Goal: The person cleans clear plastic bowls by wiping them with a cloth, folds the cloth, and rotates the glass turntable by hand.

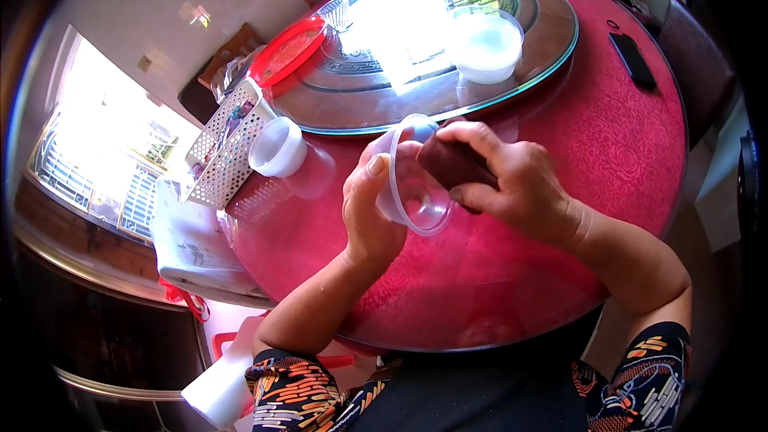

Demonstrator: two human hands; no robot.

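My left hand (pixel 374 208) grips a clear round plastic tub (pixel 428 212) by its side, thumb at the rim. The tub is tilted, its mouth turned toward my right hand. My right hand (pixel 520 180) is closed on a dark reddish-brown cloth (pixel 454 162), which is bunched at the tub's rim. How far the cloth reaches inside cannot be made out. Left of my hands, more clear plastic tubs (pixel 278 148) stand nested on the table.
The round table (pixel 512 288) has a red patterned cover. A glass turntable (pixel 360 88) on it carries lidded-looking clear tubs (pixel 486 46) and a red tray (pixel 290 52). A white perforated basket (pixel 228 148) stands at the left edge. A phone (pixel 632 60) lies at the right.
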